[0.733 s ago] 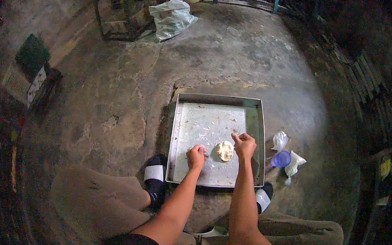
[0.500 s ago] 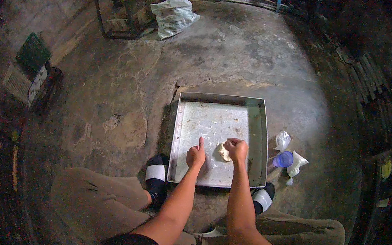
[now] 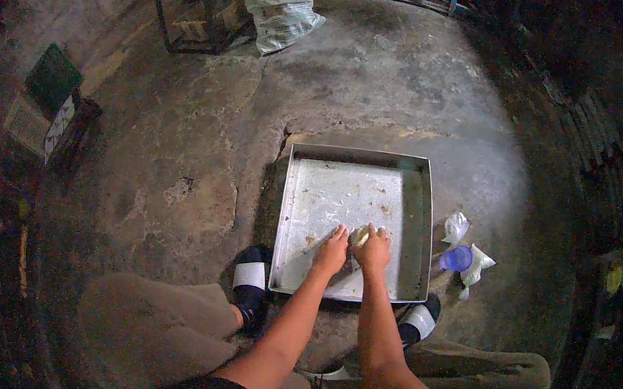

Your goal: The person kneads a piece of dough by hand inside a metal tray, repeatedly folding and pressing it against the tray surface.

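A small lump of pale dough [image 3: 359,237] sits in a square metal tray [image 3: 302,216] on the floor between my feet. My right hand [image 3: 373,251] is closed over the dough from the right, its fingers curled on top, hiding part of the lump. Just left of the dough is my left hand [image 3: 330,253], fingers stretched forward and holding nothing; I cannot tell whether it touches the lump. Bits of dough and pale smears mark the tray bottom.
Right of the tray lie a blue-purple plastic cup [image 3: 457,258], a bag of white powder [image 3: 478,264] and a clear plastic bag [image 3: 456,226]. A white sack [image 3: 282,21] stands far off by a metal frame. My slippered feet [image 3: 250,274] flank the tray's near corners.
My left hand has moved right, beside the dough, its raised thumb now lowered and its fingers stretched out. My right fist has loosened into curled fingers on the dough. The view has shifted slightly.
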`<control>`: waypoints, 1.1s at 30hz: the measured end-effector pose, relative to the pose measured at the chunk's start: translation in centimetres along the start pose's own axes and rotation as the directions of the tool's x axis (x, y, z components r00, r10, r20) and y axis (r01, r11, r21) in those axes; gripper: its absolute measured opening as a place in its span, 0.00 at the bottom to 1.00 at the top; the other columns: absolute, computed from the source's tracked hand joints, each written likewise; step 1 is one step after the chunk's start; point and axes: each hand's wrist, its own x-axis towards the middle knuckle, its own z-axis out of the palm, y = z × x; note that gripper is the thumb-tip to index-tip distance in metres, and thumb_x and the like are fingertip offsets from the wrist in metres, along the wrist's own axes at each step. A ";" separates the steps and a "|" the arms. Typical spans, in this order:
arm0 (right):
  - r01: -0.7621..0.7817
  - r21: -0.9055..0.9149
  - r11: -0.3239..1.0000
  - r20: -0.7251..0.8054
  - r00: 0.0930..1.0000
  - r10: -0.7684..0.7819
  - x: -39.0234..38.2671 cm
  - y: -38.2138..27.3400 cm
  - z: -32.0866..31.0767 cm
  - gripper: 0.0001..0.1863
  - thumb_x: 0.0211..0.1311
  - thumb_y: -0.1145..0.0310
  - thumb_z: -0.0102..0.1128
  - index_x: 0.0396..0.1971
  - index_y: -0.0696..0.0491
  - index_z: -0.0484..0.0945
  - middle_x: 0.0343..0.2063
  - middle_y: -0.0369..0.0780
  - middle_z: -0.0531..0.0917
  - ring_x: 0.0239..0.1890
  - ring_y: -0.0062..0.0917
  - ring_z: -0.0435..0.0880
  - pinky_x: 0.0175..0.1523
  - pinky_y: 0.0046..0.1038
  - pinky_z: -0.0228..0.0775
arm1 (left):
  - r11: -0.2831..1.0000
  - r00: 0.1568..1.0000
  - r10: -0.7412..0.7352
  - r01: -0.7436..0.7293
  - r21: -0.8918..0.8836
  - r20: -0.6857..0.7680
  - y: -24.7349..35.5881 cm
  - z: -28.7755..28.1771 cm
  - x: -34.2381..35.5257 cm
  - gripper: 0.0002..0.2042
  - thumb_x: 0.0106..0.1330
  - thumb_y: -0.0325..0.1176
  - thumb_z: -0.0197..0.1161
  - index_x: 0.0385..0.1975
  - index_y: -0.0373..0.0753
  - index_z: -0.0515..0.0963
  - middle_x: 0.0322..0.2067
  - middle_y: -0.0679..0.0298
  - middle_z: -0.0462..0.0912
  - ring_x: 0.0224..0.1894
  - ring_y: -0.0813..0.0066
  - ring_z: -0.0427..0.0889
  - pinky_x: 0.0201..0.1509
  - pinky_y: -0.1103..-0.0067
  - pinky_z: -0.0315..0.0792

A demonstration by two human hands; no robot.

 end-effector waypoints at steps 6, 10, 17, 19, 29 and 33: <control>-0.072 0.117 0.991 -0.124 0.989 0.087 -0.1 -0.2 2.2 0.31 0.50 0.68 0.66 0.58 0.49 0.71 0.53 0.48 0.74 0.51 0.46 0.75 0.53 0.41 0.73 | 0.979 0.985 -0.034 0.066 0.190 -0.169 -0.4 -1.5 1.0 0.25 0.64 0.26 0.47 0.64 0.30 0.61 0.67 0.47 0.58 0.68 0.51 0.59 0.70 0.68 0.57; -0.002 0.292 0.956 -0.098 0.995 0.032 2.3 -1.1 0.0 0.32 0.52 0.69 0.64 0.60 0.55 0.68 0.48 0.51 0.76 0.49 0.48 0.76 0.55 0.42 0.70 | 0.916 0.994 0.091 -0.058 0.398 -0.065 -2.5 -1.0 1.4 0.26 0.64 0.27 0.46 0.65 0.30 0.59 0.70 0.48 0.50 0.70 0.55 0.54 0.73 0.68 0.50; 0.370 -0.050 0.928 -0.110 0.921 -0.373 7.7 1.1 4.1 0.36 0.55 0.66 0.57 0.65 0.57 0.59 0.50 0.56 0.75 0.53 0.49 0.73 0.56 0.44 0.66 | 0.994 0.997 -0.074 0.072 0.078 0.018 0.6 -3.6 1.7 0.26 0.63 0.28 0.53 0.64 0.44 0.64 0.38 0.45 0.83 0.40 0.46 0.83 0.46 0.63 0.77; 0.475 -0.181 0.861 -0.001 0.876 -0.483 6.6 -0.7 4.0 0.37 0.56 0.63 0.55 0.67 0.54 0.58 0.53 0.56 0.72 0.56 0.46 0.71 0.56 0.45 0.65 | 0.986 0.984 -0.072 0.045 -0.163 -0.163 -1.9 -3.5 1.4 0.21 0.62 0.25 0.55 0.57 0.42 0.71 0.38 0.49 0.84 0.41 0.52 0.84 0.46 0.66 0.77; 0.062 0.409 0.910 -0.086 0.996 -0.029 -0.3 -4.1 4.3 0.42 0.44 0.69 0.72 0.63 0.50 0.65 0.44 0.55 0.74 0.48 0.48 0.75 0.52 0.40 0.70 | 0.944 0.801 -0.314 0.209 -0.254 -0.509 -2.0 -4.7 0.6 0.05 0.60 0.30 0.64 0.30 0.35 0.80 0.24 0.53 0.82 0.28 0.57 0.82 0.34 0.68 0.74; 0.236 0.371 0.898 -0.013 0.969 -0.249 1.6 -2.2 3.6 0.36 0.45 0.69 0.73 0.57 0.56 0.68 0.41 0.53 0.79 0.45 0.43 0.80 0.49 0.37 0.73 | 0.960 0.758 -0.194 0.016 -0.279 -0.623 -3.1 -3.9 1.9 0.06 0.63 0.29 0.60 0.35 0.35 0.80 0.32 0.54 0.81 0.35 0.58 0.82 0.40 0.68 0.74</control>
